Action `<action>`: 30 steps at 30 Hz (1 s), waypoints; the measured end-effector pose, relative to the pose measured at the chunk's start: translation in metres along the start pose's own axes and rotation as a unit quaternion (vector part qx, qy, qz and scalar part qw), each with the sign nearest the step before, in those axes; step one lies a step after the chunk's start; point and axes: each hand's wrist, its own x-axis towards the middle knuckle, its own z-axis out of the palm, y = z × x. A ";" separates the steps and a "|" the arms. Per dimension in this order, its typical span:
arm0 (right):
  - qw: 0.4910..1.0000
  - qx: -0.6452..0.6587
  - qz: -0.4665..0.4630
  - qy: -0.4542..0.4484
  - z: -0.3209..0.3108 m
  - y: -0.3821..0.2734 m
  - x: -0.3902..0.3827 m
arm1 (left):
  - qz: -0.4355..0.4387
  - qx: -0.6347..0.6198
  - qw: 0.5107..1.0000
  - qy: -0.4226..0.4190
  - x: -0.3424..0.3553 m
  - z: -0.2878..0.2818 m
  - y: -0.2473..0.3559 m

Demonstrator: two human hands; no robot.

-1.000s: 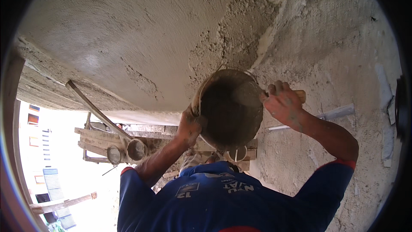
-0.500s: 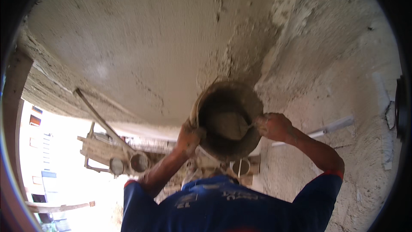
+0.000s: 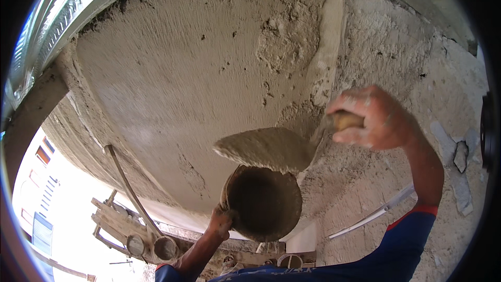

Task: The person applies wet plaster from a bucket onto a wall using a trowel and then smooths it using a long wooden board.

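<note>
My left hand (image 3: 220,223) is closed on the left side of a dark mortar bucket (image 3: 293,214), whose open mouth faces me. Deep shadow hides most of its inside. Above the bucket's rim, a broad trowel (image 3: 269,149) is coated with wet grey mortar. Its rounded handle (image 3: 348,121) sits in my right hand (image 3: 383,120), fingers wrapped round it, slightly blurred. Behind both is a wall with wet plaster (image 3: 156,94), mostly smoothed at the left. A rough lump of mortar (image 3: 289,39) sticks to it higher up.
Below left, a plank platform (image 3: 107,216) carries round containers (image 3: 166,248), with a wooden pole (image 3: 125,177) leaning there. Another bucket (image 3: 290,262) stands below. A pale strip (image 3: 365,220) and a broken hole (image 3: 461,156) mark the right wall. A beam (image 3: 39,99) crosses the left edge.
My right hand has left the bucket's rim and now holds the mortar-coated trowel above it. The bucket appears lower in view, still in my left hand. My view has tilted up the wall.
</note>
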 end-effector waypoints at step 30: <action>0.908 -0.299 0.027 -0.292 0.256 0.011 -0.087 | 0.008 -0.079 0.997 -0.025 0.013 0.048 0.012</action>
